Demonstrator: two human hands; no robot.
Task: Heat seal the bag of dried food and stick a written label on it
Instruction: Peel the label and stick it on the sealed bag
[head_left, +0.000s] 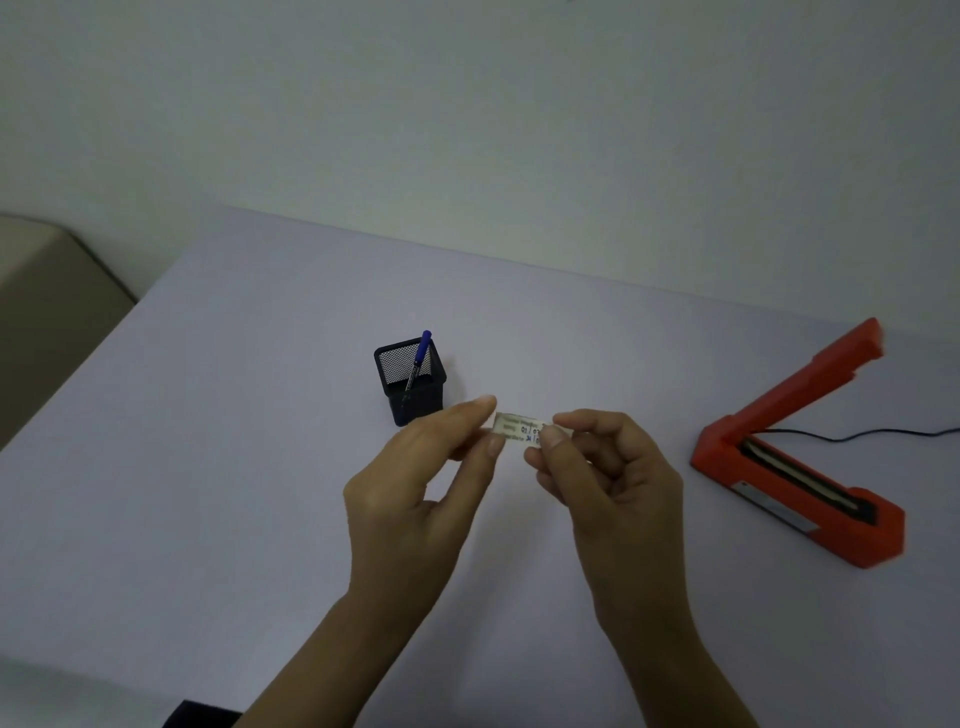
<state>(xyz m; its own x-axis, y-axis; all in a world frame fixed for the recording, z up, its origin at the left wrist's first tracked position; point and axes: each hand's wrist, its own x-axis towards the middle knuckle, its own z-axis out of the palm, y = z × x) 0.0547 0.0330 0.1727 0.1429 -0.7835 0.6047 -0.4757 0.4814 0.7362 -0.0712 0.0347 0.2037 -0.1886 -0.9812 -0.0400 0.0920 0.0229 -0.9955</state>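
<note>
The label (519, 429), already written on, is held above the table's (208, 467) middle, pinched at each end by the left hand (415, 483) and right hand (608, 478), likely to peel its backing. No bag shows. The pen (420, 358) stands in its holder (410, 382); the sealer (795, 457) sits open near the right edge.

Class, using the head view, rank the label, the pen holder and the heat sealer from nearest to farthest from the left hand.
1. Label: pinched by the left hand itself.
2. Pen holder: just beyond its fingertips.
3. Heat sealer: far right, past the right hand.
</note>
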